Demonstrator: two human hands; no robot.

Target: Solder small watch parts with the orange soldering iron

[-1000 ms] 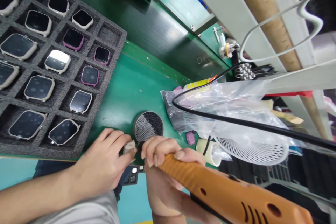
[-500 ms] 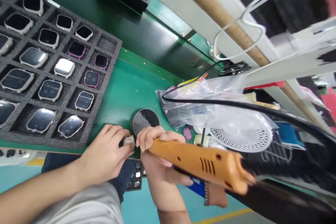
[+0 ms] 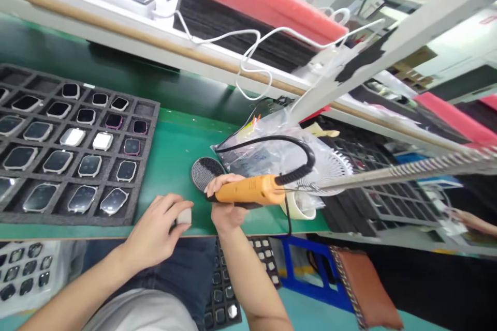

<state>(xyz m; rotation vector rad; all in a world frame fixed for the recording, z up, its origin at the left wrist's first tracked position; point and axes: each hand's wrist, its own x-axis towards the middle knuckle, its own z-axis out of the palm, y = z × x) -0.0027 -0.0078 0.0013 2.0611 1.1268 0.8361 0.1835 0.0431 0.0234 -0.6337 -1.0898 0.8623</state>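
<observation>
My left hand (image 3: pixel 157 230) pinches a small beige watch case (image 3: pixel 184 215) near the front edge of the green bench (image 3: pixel 171 160). Just to its right, my right hand (image 3: pixel 225 204) is wrapped round an orange electric screwdriver (image 3: pixel 250 190), lying roughly level, its tip end toward the case. A black cable (image 3: pixel 287 147) loops up from the tool's rear. A round black mesh dish (image 3: pixel 205 172) lies just behind both hands.
A dark foam tray (image 3: pixel 145 114) of several watch cases fills the left of the bench. Clear plastic bags (image 3: pixel 267 152), a white fan grille (image 3: pixel 330 168) and a tape roll (image 3: pixel 301 208) lie right of my hands. A shelf with white cables (image 3: pixel 248 54) runs behind. Trays sit below the bench.
The view has swung up and back, so the shelf and more of the bench show. The screwdriver has dropped from a raised slant to roughly level. My left hand keeps the case.
</observation>
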